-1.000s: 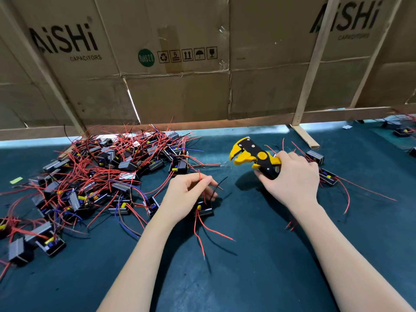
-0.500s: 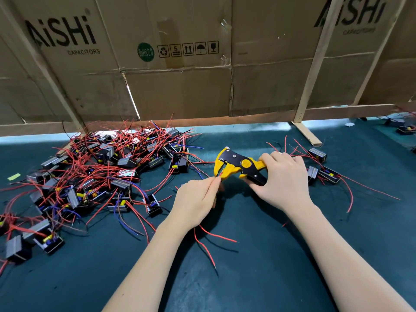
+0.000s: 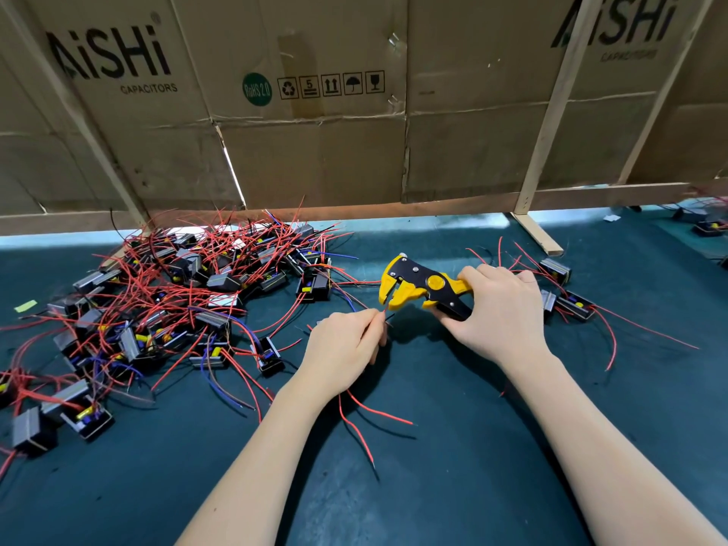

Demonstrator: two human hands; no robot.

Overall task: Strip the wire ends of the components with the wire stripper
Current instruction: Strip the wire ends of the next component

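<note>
**Red wire fed to the stripper's jaws**

The right hand grips the handles of the yellow-and-black wire stripper above the dark green counter. The left hand pinches a red wire, its tip at the tool's jaws. More red leads trail from under that hand. A pile of wired components lies to the left, a few more to the right.
</note>
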